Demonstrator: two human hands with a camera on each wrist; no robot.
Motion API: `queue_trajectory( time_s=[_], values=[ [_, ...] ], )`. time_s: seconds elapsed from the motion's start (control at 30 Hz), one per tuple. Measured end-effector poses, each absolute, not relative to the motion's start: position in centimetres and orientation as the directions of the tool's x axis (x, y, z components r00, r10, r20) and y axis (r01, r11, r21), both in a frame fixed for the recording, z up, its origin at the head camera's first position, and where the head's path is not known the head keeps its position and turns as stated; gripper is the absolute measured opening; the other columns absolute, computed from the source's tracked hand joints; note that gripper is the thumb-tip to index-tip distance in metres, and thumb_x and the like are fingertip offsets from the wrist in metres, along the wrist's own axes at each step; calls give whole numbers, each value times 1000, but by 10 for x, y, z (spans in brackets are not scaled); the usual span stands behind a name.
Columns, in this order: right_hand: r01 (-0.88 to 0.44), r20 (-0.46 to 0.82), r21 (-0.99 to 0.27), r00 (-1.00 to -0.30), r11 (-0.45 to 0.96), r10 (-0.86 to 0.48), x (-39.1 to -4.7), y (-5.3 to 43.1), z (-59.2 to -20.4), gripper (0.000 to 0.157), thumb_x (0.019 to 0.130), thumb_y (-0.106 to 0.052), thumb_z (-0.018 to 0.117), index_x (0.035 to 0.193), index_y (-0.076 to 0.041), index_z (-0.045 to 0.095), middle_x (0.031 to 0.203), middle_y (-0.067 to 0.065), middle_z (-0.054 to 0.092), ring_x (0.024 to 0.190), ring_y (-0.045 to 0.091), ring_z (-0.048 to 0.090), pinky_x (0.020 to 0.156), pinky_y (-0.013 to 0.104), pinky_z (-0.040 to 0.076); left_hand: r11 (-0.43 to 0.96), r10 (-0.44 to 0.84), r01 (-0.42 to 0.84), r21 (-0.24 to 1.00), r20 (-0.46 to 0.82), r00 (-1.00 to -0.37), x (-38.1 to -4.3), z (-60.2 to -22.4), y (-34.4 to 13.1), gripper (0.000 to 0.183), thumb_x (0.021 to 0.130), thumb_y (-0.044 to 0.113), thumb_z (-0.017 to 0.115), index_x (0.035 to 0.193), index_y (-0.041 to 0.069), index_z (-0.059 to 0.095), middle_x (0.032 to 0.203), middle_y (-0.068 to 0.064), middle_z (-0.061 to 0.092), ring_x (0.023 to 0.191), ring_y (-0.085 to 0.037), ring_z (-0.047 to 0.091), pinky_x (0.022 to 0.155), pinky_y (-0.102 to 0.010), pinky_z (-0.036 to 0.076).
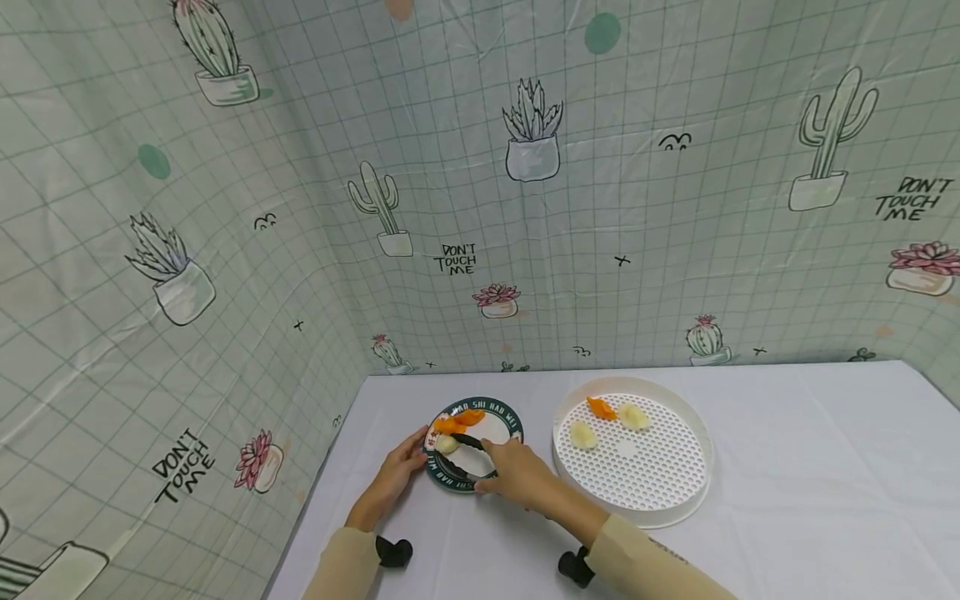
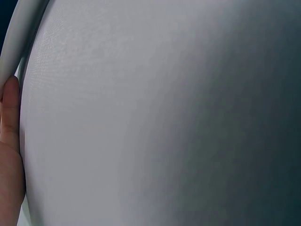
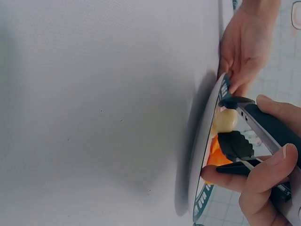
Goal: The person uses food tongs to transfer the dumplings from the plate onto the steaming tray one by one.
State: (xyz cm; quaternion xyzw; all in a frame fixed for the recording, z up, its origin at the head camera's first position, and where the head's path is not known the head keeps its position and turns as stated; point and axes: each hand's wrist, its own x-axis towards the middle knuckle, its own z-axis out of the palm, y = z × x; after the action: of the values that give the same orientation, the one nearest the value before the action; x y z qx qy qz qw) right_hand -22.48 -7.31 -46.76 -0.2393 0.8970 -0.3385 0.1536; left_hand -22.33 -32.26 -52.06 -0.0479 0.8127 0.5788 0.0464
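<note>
Left sleeve [image 1: 343,562]: was long, plain beige, cuff ended just behind the wrist
Right sleeve [image 1: 648,562]: was matching beige, carried small dark marking along the forearm, too small to read; cuff left more forearm bare
Left wrist unit [image 1: 393,552]: was black, compact, rounded, sat by the cuff on the inner side
Right wrist unit [image 1: 576,568]: was black too, also inner side
Left fingers [image 2: 10,113], right fingers [image 3: 265,176]: were bare

High downward head view, 2 close wrist views, right sharing plate [image 1: 495,428]
</note>
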Motion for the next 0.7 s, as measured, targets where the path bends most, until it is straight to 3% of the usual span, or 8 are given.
queue_trajectory(
  time_s=[0.47, 0.7],
  values=[
    [-325, -83, -720, -837, 613, -542, -220, -63, -466, 64, 91, -28, 74, 145, -3, 51, 144, 42, 36, 45, 18, 55, 36, 27, 48, 320, -18, -110, 941, -111, -994, -223, -521, -322, 52, 100, 1, 47, 150, -6, 35, 156, -29, 28, 146, -45, 19, 117, -59, 13],
    [-337, -41, -762, -828, 554, -560, -219, -57, -469, 64, 91, -27, 74, 144, -1, 51, 137, 40, 45, 42, 18, 54, 34, 28, 47, 319, -23, -129, 939, -129, -991, -224, -522, -322, 52, 101, 3, 47, 151, -5, 34, 156, -28, 28, 144, -45, 25, 116, -60, 17]
  ],
)
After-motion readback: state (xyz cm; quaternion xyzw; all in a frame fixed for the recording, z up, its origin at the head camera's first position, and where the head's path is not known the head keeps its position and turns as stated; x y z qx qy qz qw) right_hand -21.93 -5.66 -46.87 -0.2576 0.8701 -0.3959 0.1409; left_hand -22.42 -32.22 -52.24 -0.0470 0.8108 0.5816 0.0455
